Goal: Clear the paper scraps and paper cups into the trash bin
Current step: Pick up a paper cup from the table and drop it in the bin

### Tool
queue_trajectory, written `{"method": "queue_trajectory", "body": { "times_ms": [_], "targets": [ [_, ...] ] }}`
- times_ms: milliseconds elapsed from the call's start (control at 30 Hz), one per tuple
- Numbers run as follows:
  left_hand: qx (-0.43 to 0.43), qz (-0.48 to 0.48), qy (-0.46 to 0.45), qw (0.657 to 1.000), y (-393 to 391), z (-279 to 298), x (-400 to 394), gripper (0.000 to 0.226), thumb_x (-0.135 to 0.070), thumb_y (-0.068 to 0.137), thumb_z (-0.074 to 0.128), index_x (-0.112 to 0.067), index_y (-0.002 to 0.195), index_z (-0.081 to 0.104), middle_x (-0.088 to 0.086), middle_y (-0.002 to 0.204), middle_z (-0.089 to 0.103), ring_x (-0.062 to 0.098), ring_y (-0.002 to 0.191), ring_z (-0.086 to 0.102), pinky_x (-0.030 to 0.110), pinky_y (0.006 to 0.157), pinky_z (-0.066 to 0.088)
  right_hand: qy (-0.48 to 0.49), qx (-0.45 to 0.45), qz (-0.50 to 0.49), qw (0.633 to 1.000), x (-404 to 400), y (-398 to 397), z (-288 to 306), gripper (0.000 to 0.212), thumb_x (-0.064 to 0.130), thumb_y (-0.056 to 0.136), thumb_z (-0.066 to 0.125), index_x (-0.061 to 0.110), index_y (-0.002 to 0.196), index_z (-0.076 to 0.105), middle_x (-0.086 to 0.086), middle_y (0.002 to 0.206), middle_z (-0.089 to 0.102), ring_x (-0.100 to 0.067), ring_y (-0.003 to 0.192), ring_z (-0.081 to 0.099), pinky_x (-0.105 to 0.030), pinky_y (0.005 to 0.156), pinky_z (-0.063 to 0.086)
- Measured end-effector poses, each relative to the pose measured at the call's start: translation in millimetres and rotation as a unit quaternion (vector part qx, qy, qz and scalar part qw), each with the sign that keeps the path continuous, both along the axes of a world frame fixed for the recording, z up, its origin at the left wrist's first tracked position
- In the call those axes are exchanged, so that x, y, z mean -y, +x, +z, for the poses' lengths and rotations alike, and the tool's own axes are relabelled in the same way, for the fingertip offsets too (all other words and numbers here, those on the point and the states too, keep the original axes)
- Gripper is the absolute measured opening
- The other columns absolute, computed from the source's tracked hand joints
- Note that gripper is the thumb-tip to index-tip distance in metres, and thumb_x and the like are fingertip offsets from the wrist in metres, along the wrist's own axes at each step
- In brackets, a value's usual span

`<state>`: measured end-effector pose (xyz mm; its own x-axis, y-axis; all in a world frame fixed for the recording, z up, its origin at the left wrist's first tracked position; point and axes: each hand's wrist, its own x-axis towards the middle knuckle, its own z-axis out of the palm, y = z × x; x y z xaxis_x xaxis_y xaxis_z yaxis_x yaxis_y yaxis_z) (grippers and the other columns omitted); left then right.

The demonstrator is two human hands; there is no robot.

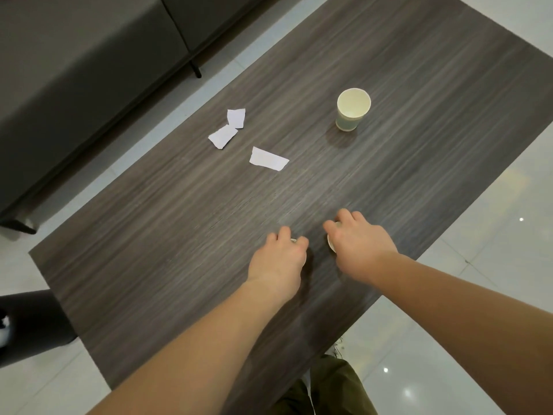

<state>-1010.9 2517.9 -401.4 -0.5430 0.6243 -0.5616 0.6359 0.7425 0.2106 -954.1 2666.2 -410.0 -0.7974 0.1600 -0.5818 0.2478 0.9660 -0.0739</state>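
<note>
Three white paper scraps lie on the dark wood table (167,223): one (236,117), one (222,136) just below it, and a longer one (268,159) nearer the middle. A pale green paper cup (352,109) stands upright at the far right. My left hand (279,260) covers a second paper cup (302,256) from above, fingers curled round its rim. My right hand (360,239) grips a third paper cup (330,241) the same way. Both cups are mostly hidden under the hands.
A dark grey sofa (83,73) runs along the far left, its thin black leg (196,68) near the table's edge. A black bin-like object (30,324) stands on the pale tiled floor (493,265) at the left.
</note>
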Motion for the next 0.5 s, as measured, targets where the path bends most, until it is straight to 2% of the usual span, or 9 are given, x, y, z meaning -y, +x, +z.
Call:
{"method": "queue_trajectory", "body": {
  "times_ms": [100,200,367,500],
  "targets": [
    [0.0,0.017,0.011,1.0,-3.7,6.6,1.6,0.039,-0.004,0.087,0.055,-0.016,0.123,0.046,0.009,0.118,0.039,0.03,0.107,0.044,0.042,0.072,0.049,0.006,-0.004,0.021,1.0,0.8,-9.3,4.6,0.043,0.015,0.084,0.065,0.019,0.122,0.044,-0.007,0.121,0.042,-0.026,0.111,0.043,-0.035,0.067,0.047],
    [-0.009,0.039,0.02,0.999,-10.4,16.8,4.3,0.035,-0.005,0.087,0.053,-0.015,0.12,0.047,0.009,0.116,0.04,0.03,0.106,0.045,0.042,0.071,0.047,0.01,-0.016,0.043,0.999,3.0,-24.6,13.6,0.044,0.014,0.084,0.063,0.02,0.124,0.045,-0.006,0.122,0.042,-0.025,0.112,0.043,-0.034,0.063,0.042],
    [-0.039,0.076,0.033,0.996,-27.9,33.6,11.2,0.038,-0.007,0.084,0.058,-0.018,0.119,0.048,0.007,0.116,0.041,0.029,0.104,0.045,0.039,0.065,0.039,0.016,-0.051,0.082,0.995,8.6,-56.8,35.2,0.049,0.018,0.083,0.063,0.021,0.128,0.044,-0.006,0.125,0.041,-0.026,0.115,0.044,-0.035,0.064,0.04],
    [-0.065,0.108,0.041,0.991,-39.0,48.0,22.4,0.039,-0.008,0.084,0.057,-0.018,0.12,0.047,0.007,0.117,0.041,0.03,0.105,0.045,0.039,0.065,0.039,0.02,-0.073,0.12,0.99,22.1,-74.8,50.3,0.05,0.023,0.083,0.063,0.022,0.129,0.043,-0.005,0.126,0.041,-0.026,0.117,0.042,-0.035,0.065,0.039]
  ]
}}
